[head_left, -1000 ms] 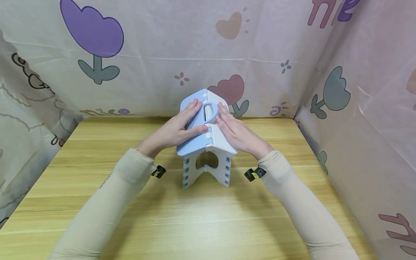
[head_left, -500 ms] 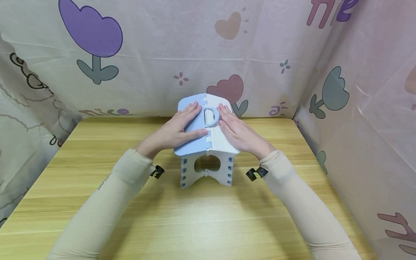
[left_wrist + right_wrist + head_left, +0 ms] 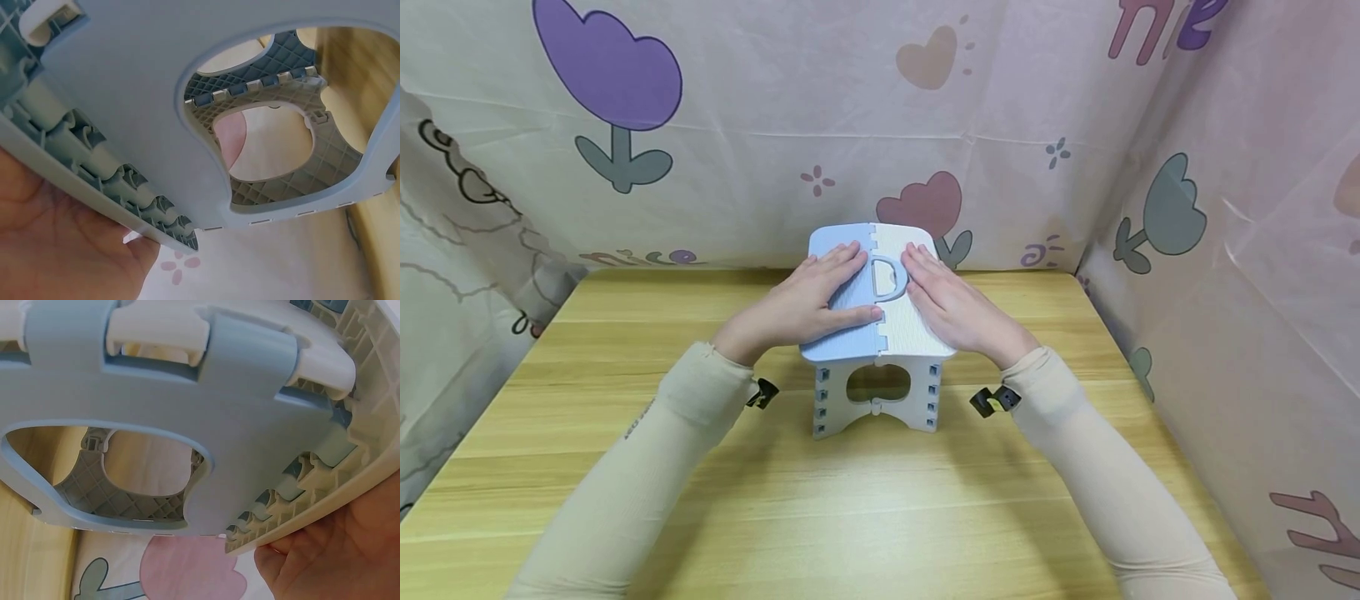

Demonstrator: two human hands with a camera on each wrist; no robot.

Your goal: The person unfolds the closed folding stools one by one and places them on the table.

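Note:
A small folding step stool [image 3: 917,321] stands on its legs, its top half blue and half white and lying nearly flat. A blue carry handle [image 3: 891,279] lies over the middle seam. On the blue half rests my left hand [image 3: 812,300], palm down with straight fingers, thumb close to the seam. My right hand [image 3: 955,304] presses on the white half, fingers extended beside the handle. Both wrist views look beneath the top: the ribbed underside edge [image 3: 100,165] is above the left palm, and the pale side panel [image 3: 244,450] has a large cut-out.
The stool stands on a wood-grain table [image 3: 880,517], toward its back edge. Behind it hangs a printed cloth [image 3: 760,108] with flowers and hearts, which also covers the right side. A black wrist camera [image 3: 763,393] is strapped under the left wrist, another [image 3: 995,402] under the right.
The stool's top has gone from a peaked roof shape to nearly flat, and its legs have spread wider. Both hands have stayed on the top and sunk slightly with it.

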